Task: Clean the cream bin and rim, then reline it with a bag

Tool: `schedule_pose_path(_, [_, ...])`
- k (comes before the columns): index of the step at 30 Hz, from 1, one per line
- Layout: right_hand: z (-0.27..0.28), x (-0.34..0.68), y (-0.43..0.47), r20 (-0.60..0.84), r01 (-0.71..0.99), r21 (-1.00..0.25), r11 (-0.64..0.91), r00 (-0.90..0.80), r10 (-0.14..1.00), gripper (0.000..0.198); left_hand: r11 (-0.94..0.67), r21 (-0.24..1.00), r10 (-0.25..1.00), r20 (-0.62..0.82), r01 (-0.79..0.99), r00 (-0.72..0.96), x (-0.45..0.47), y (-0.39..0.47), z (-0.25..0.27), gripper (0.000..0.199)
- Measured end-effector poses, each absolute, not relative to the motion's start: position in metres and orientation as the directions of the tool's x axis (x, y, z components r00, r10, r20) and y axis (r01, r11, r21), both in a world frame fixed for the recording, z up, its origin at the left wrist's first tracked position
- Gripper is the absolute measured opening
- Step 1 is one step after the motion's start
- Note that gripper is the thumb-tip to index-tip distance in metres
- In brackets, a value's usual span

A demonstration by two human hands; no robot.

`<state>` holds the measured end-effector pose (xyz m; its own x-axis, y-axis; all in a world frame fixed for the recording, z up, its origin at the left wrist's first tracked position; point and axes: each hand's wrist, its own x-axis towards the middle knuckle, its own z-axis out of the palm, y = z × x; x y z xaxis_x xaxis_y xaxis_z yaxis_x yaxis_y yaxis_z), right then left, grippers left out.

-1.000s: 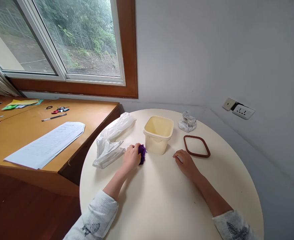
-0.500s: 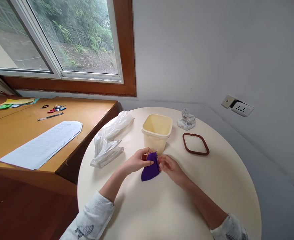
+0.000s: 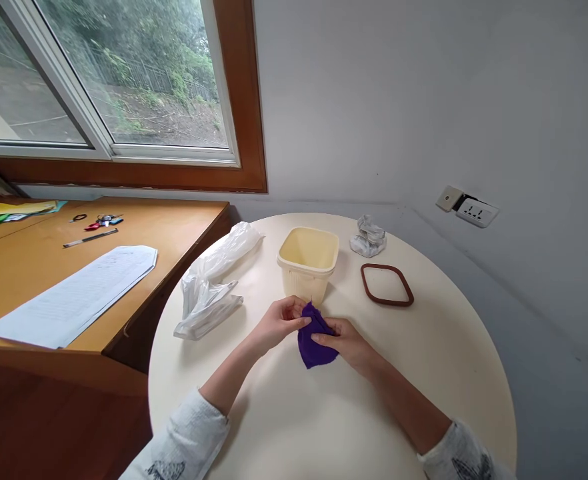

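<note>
A small piece of purple cloth (image 3: 317, 348) is held up between my two hands, just in front of a cream plastic container (image 3: 307, 270). My left hand (image 3: 283, 321) pinches its upper left edge between thumb and fingers. On the right side of the cloth, my right hand (image 3: 347, 341) grips it with the thumb lying across the front and the fingers behind. The cloth looks folded or doubled near the top, with a frayed edge. The container stands upright without a lid, and its near lower part is partly covered by my hands.
On the round cream table (image 3: 294, 427), a crumpled white plastic bag (image 3: 209, 293) lies to the left. A brown rounded-square frame (image 3: 408, 293) and a crumpled grey-white bundle (image 3: 369, 237) are on the right. A wooden desk (image 3: 184, 233) beside it carries papers (image 3: 79, 293) and a pen (image 3: 90, 238).
My right hand has closed onto the cloth's right side, its thumb now across the front. The cloth has turned and spread toward the right. The whole view has shifted slightly.
</note>
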<state>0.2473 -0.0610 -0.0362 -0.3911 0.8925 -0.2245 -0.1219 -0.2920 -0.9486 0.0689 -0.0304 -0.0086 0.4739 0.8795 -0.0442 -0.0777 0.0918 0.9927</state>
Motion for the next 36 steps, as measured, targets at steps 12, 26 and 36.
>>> schedule_pose_path(12, [-0.032, 0.269, -0.044, -0.176, -0.649, -0.754, -0.102, 0.05, 0.983, 0.029, -0.294, 0.956, 0.945, 0.292, 0.011, -0.148, 0.055, -0.021, -0.003, 0.013])
schedule_pose_path(26, [-0.028, 0.248, -0.042, 0.045, -0.37, -0.923, 0.11, 0.178, 0.983, 0.033, -0.221, 0.958, 0.971, 0.233, -0.185, 0.045, 0.059, -0.022, -0.005, 0.052])
schedule_pose_path(36, [-0.023, 0.243, -0.059, 0.145, -0.186, -0.967, 0.176, 0.167, 0.975, 0.029, -0.259, 0.925, 0.96, 0.278, -0.28, 0.03, 0.066, -0.03, 0.003, 0.041])
